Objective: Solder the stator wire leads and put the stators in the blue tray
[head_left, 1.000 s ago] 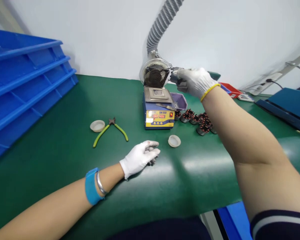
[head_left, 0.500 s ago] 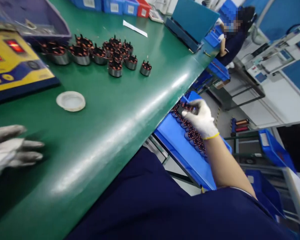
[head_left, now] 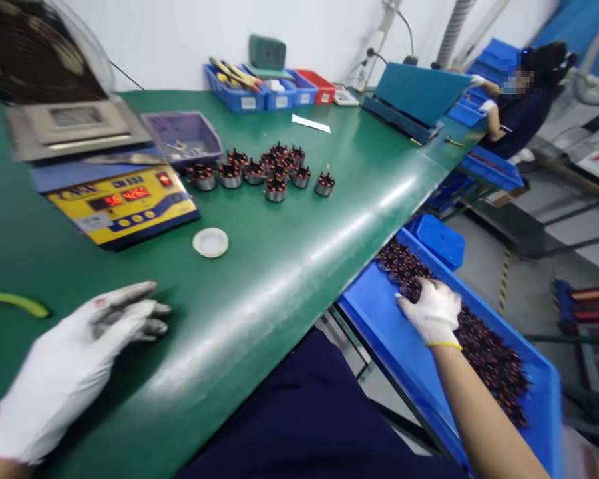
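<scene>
My left hand (head_left: 124,316), in a white glove with greyed fingertips, hovers over the green bench with fingers loosely stretched and nothing in them. My right hand (head_left: 432,309), in a white glove with a yellow cuff, reaches down into a long blue tray (head_left: 379,319) beside the bench. Its thumb and fingers are around a motor stator (head_left: 410,290), partly hidden by the glove. Rows of copper-wound stators (head_left: 489,352) fill much of the tray. On the bench stands a group of larger stators (head_left: 275,188) with upright pins.
A yellow soldering station (head_left: 140,203) with red digits stands on the left, near a purple bin (head_left: 199,136). A round white lid (head_left: 210,242) lies on the bench. Small blue bins (head_left: 247,100) line the wall. A co-worker (head_left: 534,100) sits at the far right.
The view has swung, showing more of the bench and tray. My right hand has gone from holding a stator above the tray to down among the stators. My left hand stays open.
</scene>
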`<state>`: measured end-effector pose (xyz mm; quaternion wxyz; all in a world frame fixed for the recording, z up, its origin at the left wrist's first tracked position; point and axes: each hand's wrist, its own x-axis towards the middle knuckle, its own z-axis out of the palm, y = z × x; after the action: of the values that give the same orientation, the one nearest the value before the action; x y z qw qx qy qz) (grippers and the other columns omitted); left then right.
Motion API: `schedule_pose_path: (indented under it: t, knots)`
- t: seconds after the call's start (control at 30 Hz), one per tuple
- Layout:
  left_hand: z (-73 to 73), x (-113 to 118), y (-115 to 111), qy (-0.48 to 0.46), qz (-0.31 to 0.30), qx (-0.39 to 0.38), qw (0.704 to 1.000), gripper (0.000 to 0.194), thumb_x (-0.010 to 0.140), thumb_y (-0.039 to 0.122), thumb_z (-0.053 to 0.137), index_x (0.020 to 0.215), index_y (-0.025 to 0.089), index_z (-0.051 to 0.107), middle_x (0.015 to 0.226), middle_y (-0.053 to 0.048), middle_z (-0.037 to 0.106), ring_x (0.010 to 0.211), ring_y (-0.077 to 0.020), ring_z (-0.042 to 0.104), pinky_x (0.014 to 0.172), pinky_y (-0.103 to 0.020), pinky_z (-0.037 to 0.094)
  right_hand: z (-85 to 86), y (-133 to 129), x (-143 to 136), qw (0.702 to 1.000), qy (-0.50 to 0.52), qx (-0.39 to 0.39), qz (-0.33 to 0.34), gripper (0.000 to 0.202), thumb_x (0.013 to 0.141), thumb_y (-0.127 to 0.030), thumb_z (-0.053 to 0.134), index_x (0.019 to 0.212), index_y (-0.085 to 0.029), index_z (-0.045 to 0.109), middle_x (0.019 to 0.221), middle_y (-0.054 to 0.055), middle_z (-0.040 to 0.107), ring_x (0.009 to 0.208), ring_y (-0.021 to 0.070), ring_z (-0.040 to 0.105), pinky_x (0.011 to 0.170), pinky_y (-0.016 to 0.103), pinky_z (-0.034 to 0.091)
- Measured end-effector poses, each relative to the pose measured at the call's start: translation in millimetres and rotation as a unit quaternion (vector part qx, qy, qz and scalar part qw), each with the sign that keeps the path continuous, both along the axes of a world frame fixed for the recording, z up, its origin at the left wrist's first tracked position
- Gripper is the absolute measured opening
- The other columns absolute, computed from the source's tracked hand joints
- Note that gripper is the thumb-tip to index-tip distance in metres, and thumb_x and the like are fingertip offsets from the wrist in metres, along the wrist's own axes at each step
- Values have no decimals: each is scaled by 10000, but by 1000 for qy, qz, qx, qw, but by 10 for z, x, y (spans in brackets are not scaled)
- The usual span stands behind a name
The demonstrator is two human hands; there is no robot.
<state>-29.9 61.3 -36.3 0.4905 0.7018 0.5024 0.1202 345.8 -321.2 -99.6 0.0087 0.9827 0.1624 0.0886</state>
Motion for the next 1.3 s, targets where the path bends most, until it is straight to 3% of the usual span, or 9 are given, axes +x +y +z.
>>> schedule_pose_path:
  t: [0.2, 0.4, 0.53, 0.67, 0.87, 1.0, 1.1, 1.17, 1.3]
  knots:
    - [151, 110, -86, -57, 45, -29, 997, 821, 582, 778, 783, 1169, 219, 652, 909, -59, 773, 774, -258, 702, 698, -369, 602, 539, 1483, 277, 945, -71, 178, 265, 778, 769, -524, 666, 1432, -137, 539, 1425, 190, 550, 1344, 350, 501, 1171, 477, 408]
    - [77, 40, -93, -111, 17, -35, 993, 850, 633, 740, 784, 1220, 149, 619, 919, -89, 751, 760, -234, 684, 670, -343, 570, 860, 2811, 570, 963, 16, 69, 259, 540, 786, -353, 717, 1274, -127, 665, 1527, 222, 455, 1428, 408, 385, 1186, 574, 297]
    - [74, 41, -98, -129, 2, -36, 991, 792, 692, 690, 776, 1231, 131, 620, 903, -86, 742, 755, -215, 681, 690, -340, 570, 854, 2803, 414, 958, 22, 88, 270, 276, 839, -300, 640, 1015, -102, 719, 1389, 241, 563, 1369, 408, 452, 1145, 590, 354]
    - [131, 87, -168, -170, 0, -89, 981, 746, 707, 665, 790, 1197, 132, 609, 926, -101, 742, 738, -206, 697, 704, -346, 587, 738, 2425, -222, 922, 69, 118, 361, 242, 808, -342, 692, 1002, -197, 698, 1437, 147, 556, 1303, 307, 564, 1106, 474, 487]
    - [105, 192, -476, -284, -25, -343, 895, 761, 771, 834, 621, 1167, 184, 596, 964, -115, 748, 677, -226, 728, 531, -300, 546, 660, 2293, -1591, 693, 176, 289, 637, 211, 889, -327, 689, 1087, -265, 652, 1372, 110, 613, 1204, 248, 674, 950, 413, 624]
    - [17, 156, -603, -322, 39, -351, 878, 664, 812, 850, 531, 676, 201, 562, 495, -13, 564, 427, -134, 539, 419, -241, 402, 673, 2399, -2060, 642, 98, 306, 696, 400, 915, -312, 689, 1295, -243, 584, 1343, 171, 649, 1225, 298, 672, 967, 471, 627]
    - [44, 96, -575, -305, 95, -354, 879, 679, 841, 847, 472, 639, 207, 576, 457, -14, 550, 353, -104, 436, 369, -239, 298, 696, 2351, -2033, 585, 109, 321, 737, 444, 918, -329, 701, 1334, -234, 576, 1227, 152, 720, 1145, 299, 711, 999, 496, 610]
    - [91, 69, -530, -294, 84, -379, 873, 708, 876, 831, 407, 689, 189, 640, 464, -34, 579, 319, -91, 398, 353, -240, 241, 741, 2318, -1919, 571, 203, 350, 715, 306, 942, -351, 660, 1236, -269, 632, 1090, 83, 761, 1012, 257, 750, 927, 450, 636]
    - [140, 59, -476, -283, 48, -399, 871, 744, 889, 814, 377, 742, 159, 698, 442, -50, 580, 282, -82, 346, 338, -242, 180, 903, 2487, -1744, 628, 438, 384, 516, 251, 901, -388, 675, 1117, -260, 687, 1001, 48, 774, 809, 196, 751, 625, 300, 612]
